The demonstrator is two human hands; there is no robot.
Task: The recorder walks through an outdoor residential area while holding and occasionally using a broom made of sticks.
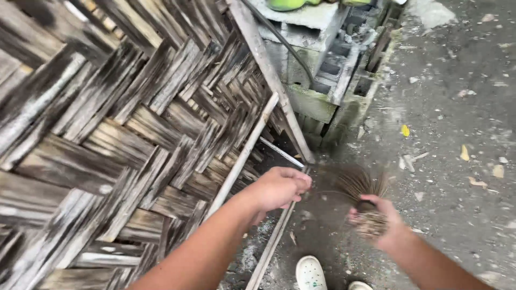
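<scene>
My left hand (279,188) is closed around the lower edge of a weathered woven bamboo panel (123,134) that leans tilted on the left. My right hand (376,220) grips a short bundle broom of thin brown sticks (363,188), bristles fanned out toward the corner by the panel's foot. The broom is blurred by motion. Both my forearms reach in from the bottom of the view.
Grey concrete blocks (328,70) are stacked behind the panel, with a dark hose (293,53) running over them. The concrete ground (457,134) carries scattered dry leaves and debris. The toes of my white shoes (310,273) show at the bottom edge.
</scene>
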